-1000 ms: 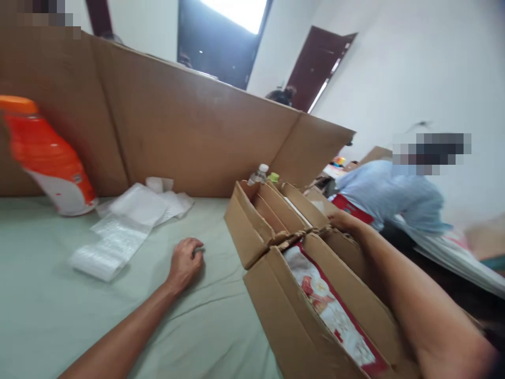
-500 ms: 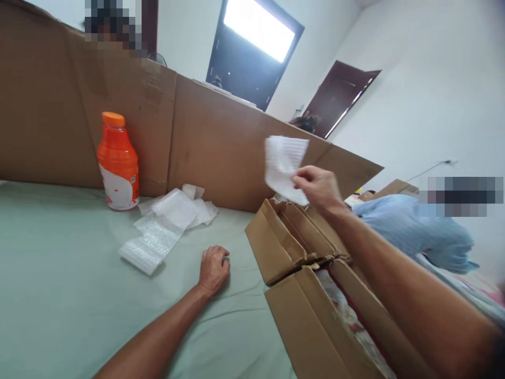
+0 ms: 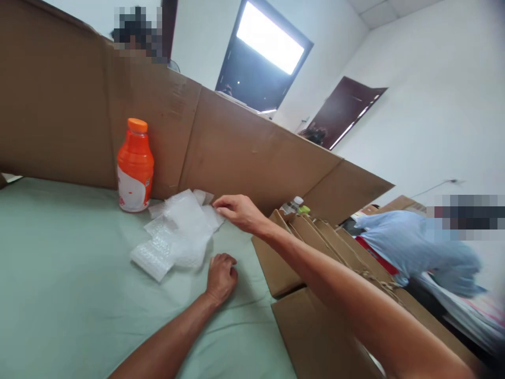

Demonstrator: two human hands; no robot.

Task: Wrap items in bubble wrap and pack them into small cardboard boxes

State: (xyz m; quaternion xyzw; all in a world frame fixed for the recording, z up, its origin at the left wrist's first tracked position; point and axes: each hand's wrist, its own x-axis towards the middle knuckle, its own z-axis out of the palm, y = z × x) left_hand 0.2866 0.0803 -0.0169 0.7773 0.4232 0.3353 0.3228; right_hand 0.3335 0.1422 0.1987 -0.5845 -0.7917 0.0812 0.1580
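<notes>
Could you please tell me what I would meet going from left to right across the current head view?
Orange bottle → plastic packaging → right hand → clear bottle → blue shirt.

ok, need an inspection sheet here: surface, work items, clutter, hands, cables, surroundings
Surface: green cloth, lightly wrinkled
Work items: translucent packing sheets, overlapping in a loose pile
Clutter: orange bottle upright by the pile; open cardboard boxes at right
Hands: right hand at the pile's right edge, grip unclear; left hand on the cloth, fingers loosely curled
Cables: thin cord by the right wall
Surroundings: cardboard partition behind; person in light blue at right
</notes>
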